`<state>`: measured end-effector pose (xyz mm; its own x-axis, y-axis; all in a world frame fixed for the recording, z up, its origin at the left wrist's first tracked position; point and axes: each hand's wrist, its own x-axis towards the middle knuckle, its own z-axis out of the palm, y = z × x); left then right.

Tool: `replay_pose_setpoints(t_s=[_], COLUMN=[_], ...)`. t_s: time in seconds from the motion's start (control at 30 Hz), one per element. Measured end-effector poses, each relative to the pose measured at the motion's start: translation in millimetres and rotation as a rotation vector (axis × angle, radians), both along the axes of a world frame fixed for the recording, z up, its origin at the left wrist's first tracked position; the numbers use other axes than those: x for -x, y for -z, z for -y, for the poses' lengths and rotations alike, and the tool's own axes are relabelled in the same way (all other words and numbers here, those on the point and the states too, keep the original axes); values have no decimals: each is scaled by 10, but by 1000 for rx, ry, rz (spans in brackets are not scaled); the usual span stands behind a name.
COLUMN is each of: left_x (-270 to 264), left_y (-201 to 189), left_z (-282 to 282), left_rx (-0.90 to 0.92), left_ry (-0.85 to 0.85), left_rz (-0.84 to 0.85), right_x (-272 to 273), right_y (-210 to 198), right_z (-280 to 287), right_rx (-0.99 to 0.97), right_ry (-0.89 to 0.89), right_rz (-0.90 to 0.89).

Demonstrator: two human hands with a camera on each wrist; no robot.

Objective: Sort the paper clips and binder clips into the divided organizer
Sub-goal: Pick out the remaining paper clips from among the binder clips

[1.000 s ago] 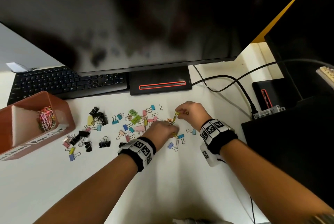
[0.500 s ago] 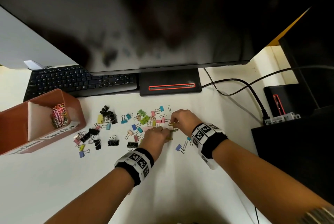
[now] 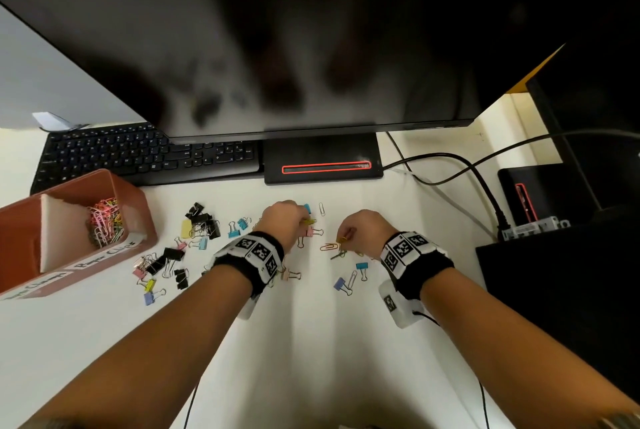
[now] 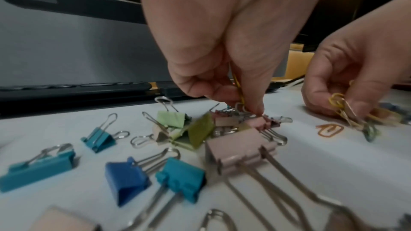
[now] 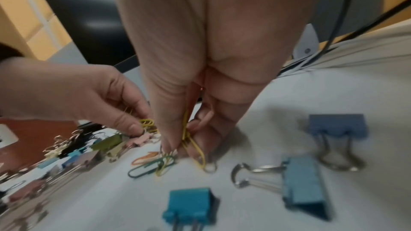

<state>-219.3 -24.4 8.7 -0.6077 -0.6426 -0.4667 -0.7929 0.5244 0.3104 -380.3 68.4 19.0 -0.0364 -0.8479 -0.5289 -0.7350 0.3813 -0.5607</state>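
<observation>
The white counter (image 3: pixel 311 342) carries everything, with the brown divided organizer (image 3: pixel 20 220) far out to the left of the left hand (image 3: pixel 282 220), its one visible compartment already heaped with coloured paper clips (image 3: pixel 104 222). Between that organizer and the left hand lies the loose scatter of binder clips (image 3: pixel 202 224), black and pastel, and more sit just under and behind both wrists.

The left hand is bent down over a tangle of pink and green binder clips, thumb and forefinger closed on a yellow paper clip (image 4: pixel 239 92) and reaching for a silver one beneath its fingertips. The right hand (image 3: pixel 363 229) is pinched narrow round a small bunch of yellow paper clips (image 5: pixel 189 140), its tips touching the counter beside a green paper clip (image 5: pixel 146 167); an orange paper clip (image 3: pixel 329 247) lies flat between the two hands.

To my eye the step is gathering the last wire clips out of the mix. It would go best to slide each one clear of the binder handles before lifting, so nothing snags. Keeping the bunches small should also help, since thin wire slips easily on the long carry left to the organizer.
</observation>
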Motion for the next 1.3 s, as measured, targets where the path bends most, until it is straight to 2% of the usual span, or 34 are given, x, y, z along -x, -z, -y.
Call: replay_pose_setpoints(t_s=[0.1,0.27,0.47,0.6,0.73,0.83,0.93,1.1,1.3], left_x=[57,122,56,25,30,47,71,33,38], left_y=[36,65,27,-18,11,29,30,29,12], left_z=[19,48,-49,-92,-87,-81,-88,-159,-184], left_rx=[31,43,75,141,162,146,116,218,276], left_ry=[26,4,-14,29,48,26,34,123,209], left_rz=[31,102,98,90,170,187,272,221,250], right_x=[82,43,-153,-213,-265,-279,-284,-196,-65], right_y=[17,73,121,117,106,93,86,103,55], right_z=[13,213,495,551,623,652,616,451,252], right_rx=[45,142,136,123,60,10,-26,-50,-46], right_ry=[100,177,106,77,115,75,24,-4,-77], right_rz=[35,-17,-103,-78,-127,-167,-190,-202,-200])
